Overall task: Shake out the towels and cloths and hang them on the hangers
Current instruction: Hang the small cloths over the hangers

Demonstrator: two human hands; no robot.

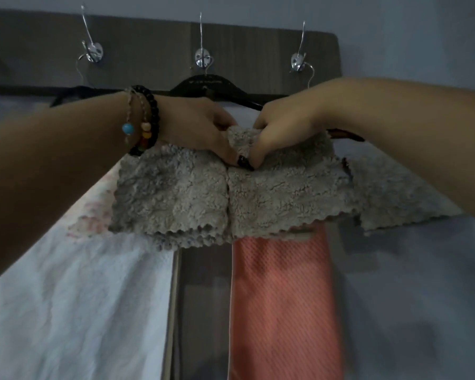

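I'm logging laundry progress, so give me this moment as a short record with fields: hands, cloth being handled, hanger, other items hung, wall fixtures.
left hand: left hand, bead bracelets on the wrist, pinches the grey fluffy cloth at its top middle
right hand: right hand pinches the same cloth beside the left
cloth being handled: grey, scalloped lower edge, draped and bunched at the middle
hanger: black hanger on the middle hook
other items hung: white towel lower left; orange cloth below the grey one
wall fixtures: dark wooden board with three metal hooks

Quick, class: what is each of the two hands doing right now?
Left hand: pinches the grey fleecy cloth.
Right hand: pinches the same cloth.
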